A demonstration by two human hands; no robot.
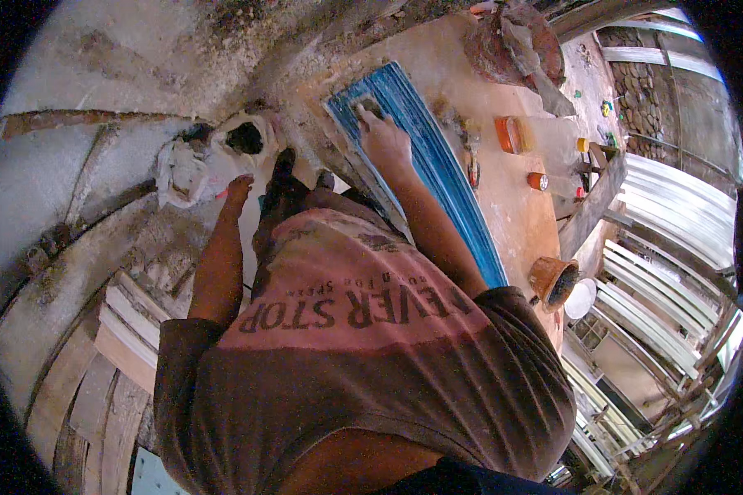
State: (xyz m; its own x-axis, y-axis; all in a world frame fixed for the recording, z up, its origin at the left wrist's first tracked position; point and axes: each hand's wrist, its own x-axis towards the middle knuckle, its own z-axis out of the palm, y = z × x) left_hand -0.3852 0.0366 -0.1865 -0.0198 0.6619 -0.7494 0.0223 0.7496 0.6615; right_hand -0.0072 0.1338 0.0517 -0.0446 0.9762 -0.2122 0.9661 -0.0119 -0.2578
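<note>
A long blue ribbed moulding strip [437, 165] lies along the edge of a dusty tan worktable [512, 206]. My right hand [384, 140] reaches out over it and presses a small grey pad [368, 106] onto the strip's far end. My left hand [239, 188] hangs loose beside my leg, above the floor, and holds nothing. A white bag [191, 169] lies on the ground closest to it. My faded pink and brown shirt [347, 346] fills the lower middle of the view.
On the table stand an orange cup [510, 134], a small orange tin [537, 181] and a rusty bucket [553, 280]. White moulding lengths [669, 247] are stacked at the right. Wooden boards [115, 346] lie at the lower left on the grey concrete floor.
</note>
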